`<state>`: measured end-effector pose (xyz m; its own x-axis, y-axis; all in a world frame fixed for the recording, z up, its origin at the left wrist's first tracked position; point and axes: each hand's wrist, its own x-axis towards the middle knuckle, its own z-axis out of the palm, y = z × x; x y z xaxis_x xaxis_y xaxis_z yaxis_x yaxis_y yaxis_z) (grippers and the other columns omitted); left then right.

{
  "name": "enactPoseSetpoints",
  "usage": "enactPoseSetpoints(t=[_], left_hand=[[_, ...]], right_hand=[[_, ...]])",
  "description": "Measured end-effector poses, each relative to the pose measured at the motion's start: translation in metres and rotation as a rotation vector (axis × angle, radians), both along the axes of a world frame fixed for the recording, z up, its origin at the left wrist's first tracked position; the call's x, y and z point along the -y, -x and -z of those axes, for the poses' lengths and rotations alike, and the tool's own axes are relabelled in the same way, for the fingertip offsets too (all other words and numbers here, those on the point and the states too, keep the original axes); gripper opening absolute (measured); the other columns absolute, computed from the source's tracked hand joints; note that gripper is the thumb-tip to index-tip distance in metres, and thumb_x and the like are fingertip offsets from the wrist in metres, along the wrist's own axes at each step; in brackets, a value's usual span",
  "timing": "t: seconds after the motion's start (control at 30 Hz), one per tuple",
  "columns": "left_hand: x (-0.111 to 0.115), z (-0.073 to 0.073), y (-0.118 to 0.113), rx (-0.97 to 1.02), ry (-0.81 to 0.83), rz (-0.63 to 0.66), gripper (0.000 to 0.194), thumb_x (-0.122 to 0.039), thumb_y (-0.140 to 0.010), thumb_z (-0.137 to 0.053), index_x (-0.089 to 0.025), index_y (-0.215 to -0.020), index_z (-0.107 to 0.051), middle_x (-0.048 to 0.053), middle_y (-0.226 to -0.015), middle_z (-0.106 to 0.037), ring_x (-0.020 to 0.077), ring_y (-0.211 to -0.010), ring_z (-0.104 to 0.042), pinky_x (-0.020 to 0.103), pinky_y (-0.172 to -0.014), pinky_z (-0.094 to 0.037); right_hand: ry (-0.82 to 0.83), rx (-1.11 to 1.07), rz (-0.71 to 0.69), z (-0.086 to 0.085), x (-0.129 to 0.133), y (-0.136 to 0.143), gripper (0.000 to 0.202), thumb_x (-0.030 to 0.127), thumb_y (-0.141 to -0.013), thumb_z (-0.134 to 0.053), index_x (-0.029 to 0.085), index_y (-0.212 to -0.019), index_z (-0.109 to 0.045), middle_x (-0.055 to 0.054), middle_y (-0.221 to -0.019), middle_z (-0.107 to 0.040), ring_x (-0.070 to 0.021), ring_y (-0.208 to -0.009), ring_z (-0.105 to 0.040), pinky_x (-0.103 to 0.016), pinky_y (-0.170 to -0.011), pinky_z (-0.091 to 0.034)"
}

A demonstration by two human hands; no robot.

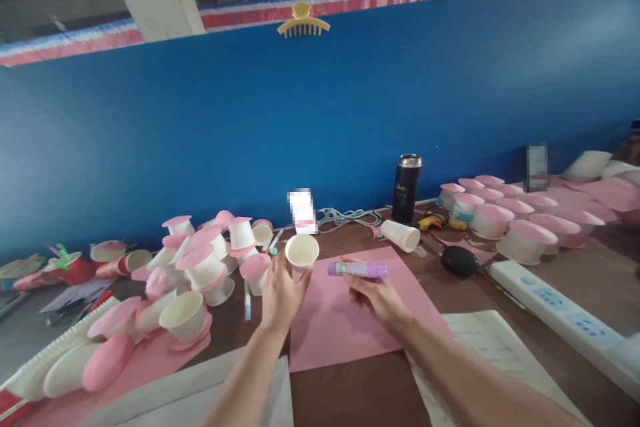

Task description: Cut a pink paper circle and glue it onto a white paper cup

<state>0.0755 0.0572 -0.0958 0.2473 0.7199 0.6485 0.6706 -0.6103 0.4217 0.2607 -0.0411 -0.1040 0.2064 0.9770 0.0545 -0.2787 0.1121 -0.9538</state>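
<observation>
My left hand (280,293) holds a small white paper cup (302,251) upright above the table, its open mouth tilted toward me. My right hand (373,292) grips a purple glue stick (357,269) held sideways, just right of the cup. Both hands hover over a pink paper sheet (325,327) lying flat on the brown table (360,387).
A heap of white cups with pink paper tops (205,260) lies to the left, rows of similar ones (505,213) at the right. A black flask (406,188), a lying cup (401,235), a black round object (459,260), a white power strip (560,310) and white papers (480,333) are nearby. A blue wall (320,120) stands behind.
</observation>
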Motion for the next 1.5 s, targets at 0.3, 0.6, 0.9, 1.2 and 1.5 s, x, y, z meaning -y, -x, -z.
enactPoseSetpoints(t=[0.3, 0.6, 0.9, 1.2, 1.5], left_hand=[[-0.008, 0.03, 0.006, -0.094, -0.086, -0.05, 0.049, -0.042, -0.081, -0.058, -0.014, -0.12, -0.048, 0.016, -0.109, -0.062, 0.0325, -0.109, -0.057, 0.047, -0.09, -0.048], [-0.018, 0.033, 0.0, -0.133, -0.05, -0.05, 0.052, -0.049, -0.082, -0.056, -0.013, -0.118, -0.049, 0.016, -0.104, -0.063, 0.033, -0.1, -0.06, 0.046, -0.084, -0.048], [-0.013, 0.019, -0.003, -0.094, 0.123, -0.166, 0.047, -0.046, -0.075, -0.061, -0.015, -0.109, -0.053, 0.013, -0.098, -0.064, 0.0324, -0.097, -0.06, 0.045, -0.084, -0.047], [-0.011, 0.017, -0.003, -0.046, 0.184, -0.148, 0.05, -0.045, -0.075, -0.061, -0.015, -0.114, -0.052, 0.013, -0.104, -0.064, 0.0329, -0.101, -0.06, 0.044, -0.083, -0.048], [-0.011, 0.018, 0.002, -0.116, 0.188, -0.14, 0.06, -0.05, -0.079, -0.058, -0.013, -0.125, -0.045, 0.017, -0.113, -0.061, 0.0344, -0.108, -0.057, 0.043, -0.083, -0.048]], right_hand=[[0.053, -0.008, -0.01, -0.006, -0.001, 0.001, 0.05, 0.042, -0.073, -0.073, 0.014, -0.114, -0.065, 0.0, -0.056, -0.061, -0.0101, -0.049, -0.048, -0.023, -0.048, -0.035], [0.049, 0.0, -0.025, 0.0, -0.006, -0.002, 0.046, 0.046, -0.076, -0.069, 0.015, -0.11, -0.066, 0.002, -0.056, -0.055, -0.0093, -0.049, -0.044, -0.023, -0.046, -0.031], [0.029, 0.035, -0.089, 0.001, -0.003, -0.001, 0.041, 0.046, -0.081, -0.064, 0.016, -0.108, -0.065, 0.003, -0.056, -0.051, -0.0084, -0.047, -0.04, -0.024, -0.047, -0.025], [0.086, 0.045, 0.003, 0.004, -0.005, -0.001, 0.037, 0.052, -0.08, -0.064, 0.016, -0.078, -0.058, 0.004, -0.052, -0.051, -0.0068, -0.045, -0.04, -0.022, -0.044, -0.026], [0.287, -0.115, 0.043, 0.009, -0.014, -0.008, 0.036, 0.049, -0.09, -0.048, 0.015, -0.079, -0.055, -0.004, -0.068, -0.064, -0.0095, -0.047, -0.055, -0.019, -0.039, -0.038]])
